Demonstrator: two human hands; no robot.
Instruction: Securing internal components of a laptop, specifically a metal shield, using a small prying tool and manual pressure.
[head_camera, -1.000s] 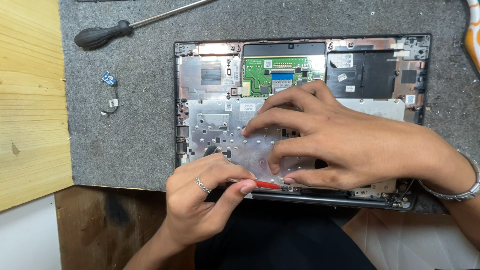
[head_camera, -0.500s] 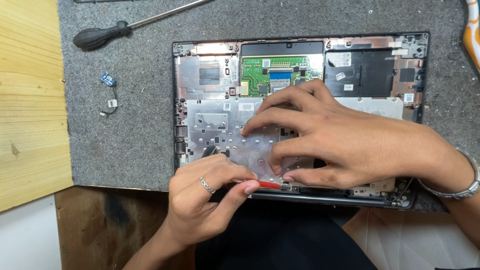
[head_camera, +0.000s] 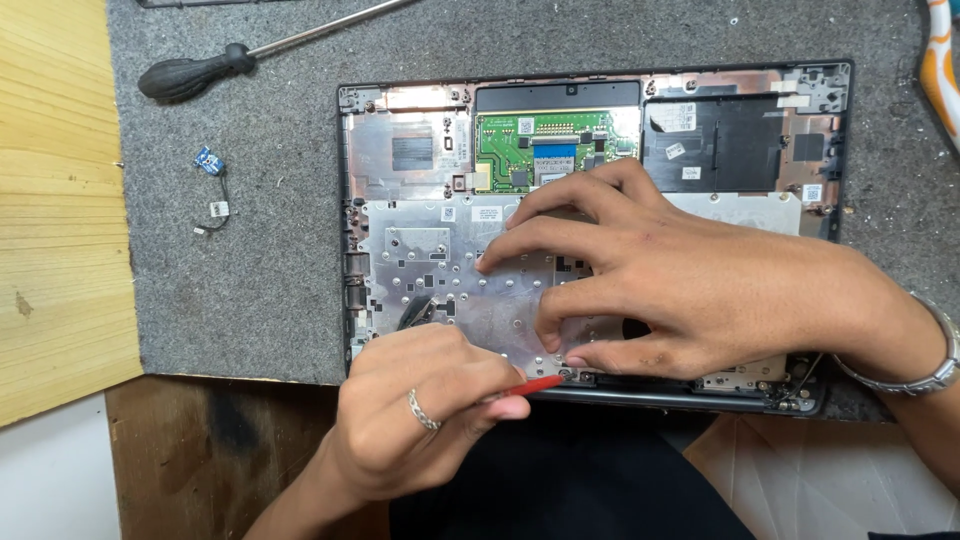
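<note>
An opened laptop base (head_camera: 400, 150) lies on a grey felt mat, showing a silver metal keyboard plate (head_camera: 420, 250), a green circuit board (head_camera: 545, 150) and a black panel (head_camera: 730, 140). My left hand (head_camera: 420, 410), with a ring, is shut on a small red-handled tool (head_camera: 535, 384); its tip meets the plate's near edge. My right hand (head_camera: 680, 280), with a metal bracelet at the wrist, rests flat on the plate with fingers spread, fingertips pressing near the tool tip.
A long black-handled screwdriver (head_camera: 190, 75) lies at the mat's far left. A small blue part with a wire (head_camera: 210, 185) sits left of the laptop. A wooden board (head_camera: 55, 200) borders the mat. An orange and white object (head_camera: 940, 70) shows at the right edge.
None of note; both hands stay in place, with my left hand shifting only slightly at the plate's near edge.
</note>
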